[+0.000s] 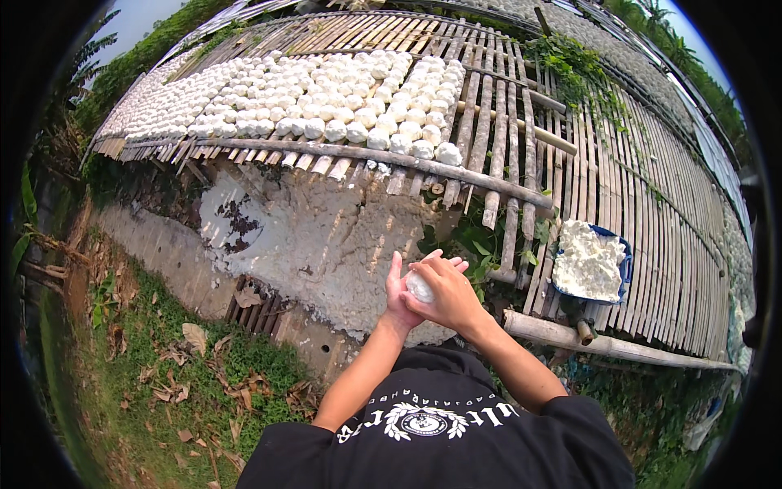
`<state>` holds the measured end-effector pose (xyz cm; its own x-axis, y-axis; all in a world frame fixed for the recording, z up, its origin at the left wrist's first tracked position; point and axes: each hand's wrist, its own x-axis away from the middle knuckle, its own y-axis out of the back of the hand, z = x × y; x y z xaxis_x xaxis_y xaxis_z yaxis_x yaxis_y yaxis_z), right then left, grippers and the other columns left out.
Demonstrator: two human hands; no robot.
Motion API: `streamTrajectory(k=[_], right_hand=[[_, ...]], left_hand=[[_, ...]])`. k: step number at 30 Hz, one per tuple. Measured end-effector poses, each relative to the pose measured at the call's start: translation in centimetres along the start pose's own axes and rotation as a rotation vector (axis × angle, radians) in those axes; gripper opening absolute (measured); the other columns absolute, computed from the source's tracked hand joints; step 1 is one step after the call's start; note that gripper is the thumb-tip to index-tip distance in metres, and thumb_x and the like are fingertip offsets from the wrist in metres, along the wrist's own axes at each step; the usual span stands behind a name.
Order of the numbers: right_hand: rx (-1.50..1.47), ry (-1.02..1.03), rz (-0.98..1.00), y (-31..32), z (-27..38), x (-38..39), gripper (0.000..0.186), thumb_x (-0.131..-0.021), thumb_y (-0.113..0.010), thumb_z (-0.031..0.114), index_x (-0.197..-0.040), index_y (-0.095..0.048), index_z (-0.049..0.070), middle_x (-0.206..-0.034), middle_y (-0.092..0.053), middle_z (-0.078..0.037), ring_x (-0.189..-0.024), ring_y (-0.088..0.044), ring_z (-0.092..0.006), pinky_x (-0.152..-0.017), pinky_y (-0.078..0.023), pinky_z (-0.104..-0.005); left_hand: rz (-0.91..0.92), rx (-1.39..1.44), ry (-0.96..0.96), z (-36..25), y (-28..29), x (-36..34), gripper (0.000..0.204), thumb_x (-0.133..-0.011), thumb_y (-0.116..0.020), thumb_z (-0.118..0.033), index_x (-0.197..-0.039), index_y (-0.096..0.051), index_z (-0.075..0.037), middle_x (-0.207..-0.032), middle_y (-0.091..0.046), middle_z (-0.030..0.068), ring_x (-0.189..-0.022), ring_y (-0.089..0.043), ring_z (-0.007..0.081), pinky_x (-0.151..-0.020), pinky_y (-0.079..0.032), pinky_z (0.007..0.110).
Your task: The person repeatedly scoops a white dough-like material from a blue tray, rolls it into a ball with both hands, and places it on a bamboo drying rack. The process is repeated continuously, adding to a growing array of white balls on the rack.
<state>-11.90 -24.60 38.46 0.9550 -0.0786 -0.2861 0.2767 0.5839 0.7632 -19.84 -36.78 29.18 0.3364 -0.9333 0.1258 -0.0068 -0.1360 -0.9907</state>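
Note:
Between my two palms is a white, moist-looking lump (419, 287), partly hidden by the fingers. My left hand (397, 295) cups it from the left, while my right hand (450, 292) wraps over it from the other side. Both hands are held together in front of my body, above the ground by the rack's near edge. To the right, a blue basket (627, 269) holds a heap of white, crumbly paste (588, 262). Many rounded white balls (336, 130) sit in close rows on the bamboo rack (652, 208) at the upper left.
A bamboo pole (366, 155) runs along the rack's near edge, and a thicker one (619, 346) lies at right. Below are grey, residue-covered ground (326, 236), a small grate (252, 310) and grass with dry leaves (212, 367). A green vine (570, 65) grows through the slats.

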Motion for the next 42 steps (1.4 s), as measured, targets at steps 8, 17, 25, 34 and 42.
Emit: streamTrajectory(k=[8, 17, 25, 34, 42], right_hand=[[0.095, 0.104, -0.014, -0.4, -1.0, -0.3, 0.057, -0.086, -0.085, 0.04, -0.127, -0.071, 0.004, -0.116, -0.07, -0.016, -0.117, -0.067, -0.0385, -0.103, -0.051, -0.0503], [0.193, 0.206, -0.081, 1.0, 0.0, -0.8, 0.056, -0.083, -0.086, 0.033, -0.13, -0.072, 0.006, -0.114, -0.072, -0.013, -0.111, -0.068, -0.0358, -0.098, -0.055, -0.0488], [0.036, 0.34, 0.01, 1.7, -0.1, -1.0, 0.047, -0.081, -0.086, 0.032, -0.119, -0.075, 0.007, -0.112, -0.071, -0.013, -0.109, -0.068, -0.0326, -0.098, -0.053, -0.047], [-0.053, 0.279, -0.07, 2.5, 1.5, -0.9, 0.045, -0.082, -0.087, 0.032, -0.115, -0.072, 0.006, -0.117, -0.07, -0.013, -0.104, -0.068, -0.0346, -0.091, -0.055, -0.0441], [0.004, 0.169, 0.003, 3.0, 2.1, -0.5, 0.052, -0.085, -0.084, 0.032, -0.13, -0.071, 0.008, -0.115, -0.069, -0.011, -0.106, -0.066, -0.0306, -0.096, -0.053, -0.044]], left_hand=[[0.015, -0.036, 0.014, 0.0, -1.4, -0.6, 0.102, -0.102, -0.026, -0.085, -0.162, -0.042, -0.004, -0.165, -0.043, 0.0306, -0.153, -0.044, 0.0433, -0.128, -0.035, 0.056], [-0.024, -0.1, -0.021, -0.2, 0.7, -2.1, 0.1, -0.105, -0.016, -0.081, -0.166, -0.037, -0.005, -0.173, -0.026, 0.0354, -0.161, -0.023, 0.0537, -0.13, -0.023, 0.066], [-0.069, -0.023, 0.018, 0.2, -0.6, -1.0, 0.073, -0.113, -0.026, -0.067, -0.149, -0.054, -0.01, -0.151, -0.057, 0.0206, -0.139, -0.057, 0.0385, -0.114, -0.05, 0.055], [-0.057, -0.073, 0.066, 0.6, -5.2, 0.4, 0.069, -0.114, -0.029, -0.061, -0.152, -0.053, -0.008, -0.15, -0.06, 0.0192, -0.14, -0.06, 0.0355, -0.117, -0.05, 0.053], [-0.01, -0.115, 0.063, 0.3, -5.3, 1.1, 0.078, -0.113, -0.019, -0.057, -0.164, -0.038, -0.001, -0.169, -0.037, 0.0307, -0.158, -0.036, 0.0454, -0.131, -0.029, 0.059]])
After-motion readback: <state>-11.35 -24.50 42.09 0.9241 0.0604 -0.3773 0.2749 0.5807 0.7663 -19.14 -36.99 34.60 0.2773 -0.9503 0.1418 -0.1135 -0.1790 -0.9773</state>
